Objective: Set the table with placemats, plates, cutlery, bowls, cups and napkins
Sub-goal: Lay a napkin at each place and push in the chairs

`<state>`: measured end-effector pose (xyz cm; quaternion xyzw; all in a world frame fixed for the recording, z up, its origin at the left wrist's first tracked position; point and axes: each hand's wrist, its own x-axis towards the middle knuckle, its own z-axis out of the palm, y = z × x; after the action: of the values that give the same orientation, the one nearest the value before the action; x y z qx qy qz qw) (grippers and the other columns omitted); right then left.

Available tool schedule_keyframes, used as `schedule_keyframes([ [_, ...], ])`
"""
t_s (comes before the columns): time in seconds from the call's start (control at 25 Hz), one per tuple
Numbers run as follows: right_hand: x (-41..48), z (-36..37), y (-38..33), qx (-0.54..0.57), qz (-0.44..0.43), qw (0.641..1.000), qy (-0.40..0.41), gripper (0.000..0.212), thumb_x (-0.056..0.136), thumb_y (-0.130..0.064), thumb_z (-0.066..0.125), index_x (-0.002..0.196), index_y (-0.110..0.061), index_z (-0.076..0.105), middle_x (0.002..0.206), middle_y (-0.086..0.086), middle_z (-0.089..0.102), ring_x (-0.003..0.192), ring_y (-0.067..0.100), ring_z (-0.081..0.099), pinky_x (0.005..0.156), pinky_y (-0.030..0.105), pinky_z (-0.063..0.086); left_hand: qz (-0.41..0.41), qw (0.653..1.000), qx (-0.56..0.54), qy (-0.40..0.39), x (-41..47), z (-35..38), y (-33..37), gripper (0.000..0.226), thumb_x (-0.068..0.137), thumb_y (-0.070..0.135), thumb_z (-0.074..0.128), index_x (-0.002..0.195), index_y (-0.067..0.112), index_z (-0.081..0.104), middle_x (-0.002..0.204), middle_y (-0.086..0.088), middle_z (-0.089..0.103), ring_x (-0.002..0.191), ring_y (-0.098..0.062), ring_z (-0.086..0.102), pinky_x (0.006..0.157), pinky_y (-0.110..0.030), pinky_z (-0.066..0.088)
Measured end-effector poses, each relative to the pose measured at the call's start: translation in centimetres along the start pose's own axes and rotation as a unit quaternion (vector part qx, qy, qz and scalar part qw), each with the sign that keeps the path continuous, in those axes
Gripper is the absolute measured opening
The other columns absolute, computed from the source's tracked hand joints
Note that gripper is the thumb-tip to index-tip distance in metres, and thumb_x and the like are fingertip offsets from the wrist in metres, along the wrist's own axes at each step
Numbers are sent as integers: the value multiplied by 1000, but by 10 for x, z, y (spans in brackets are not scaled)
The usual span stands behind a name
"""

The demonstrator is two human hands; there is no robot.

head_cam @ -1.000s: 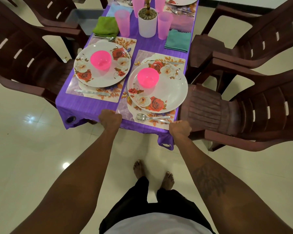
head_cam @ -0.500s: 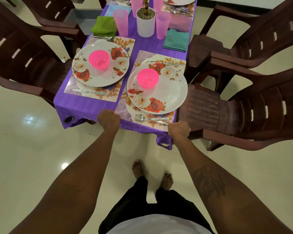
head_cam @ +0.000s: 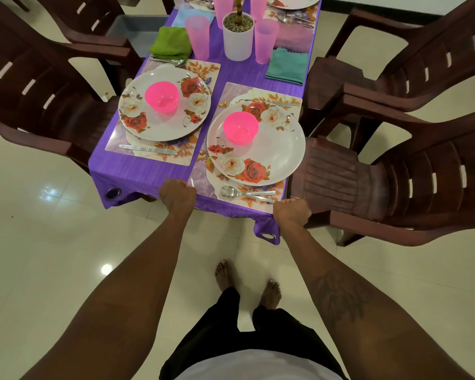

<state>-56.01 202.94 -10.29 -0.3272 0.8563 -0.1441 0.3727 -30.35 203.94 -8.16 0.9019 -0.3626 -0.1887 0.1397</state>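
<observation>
Purple tablecloth (head_cam: 148, 174) is seen at centre frame. On it, the lower-right placemat (head_cam: 203, 183), laid with plate (head_cam: 280, 154), pink bowl (head_cam: 240, 127) and spoon (head_cam: 231, 192), is gripped at its near corners by the curled left hand (head_cam: 177, 194) and right hand (head_cam: 292, 212).

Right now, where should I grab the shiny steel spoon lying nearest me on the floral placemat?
Pinch its slim handle, coming from the near right. The steel spoon lies flat on the floral placemat, bowl to the left, handle end beside your right hand; the white floral plate crowds its far side.
</observation>
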Motion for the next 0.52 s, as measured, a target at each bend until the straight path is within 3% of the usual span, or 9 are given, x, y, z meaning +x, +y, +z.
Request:
schedule_keyframes([
  [0.52, 8, -1, -4, -31, -10, 999, 0, 42, 85, -33, 83, 117, -8, 71, 106, 7, 73, 95, 22, 72, 70, 30, 55, -14, 1000, 1, -4, 4, 6, -2, 21, 93, 19, 70, 106, 3, 76, 107, -11, 71, 104, -27, 64, 77, -28, 35],
])
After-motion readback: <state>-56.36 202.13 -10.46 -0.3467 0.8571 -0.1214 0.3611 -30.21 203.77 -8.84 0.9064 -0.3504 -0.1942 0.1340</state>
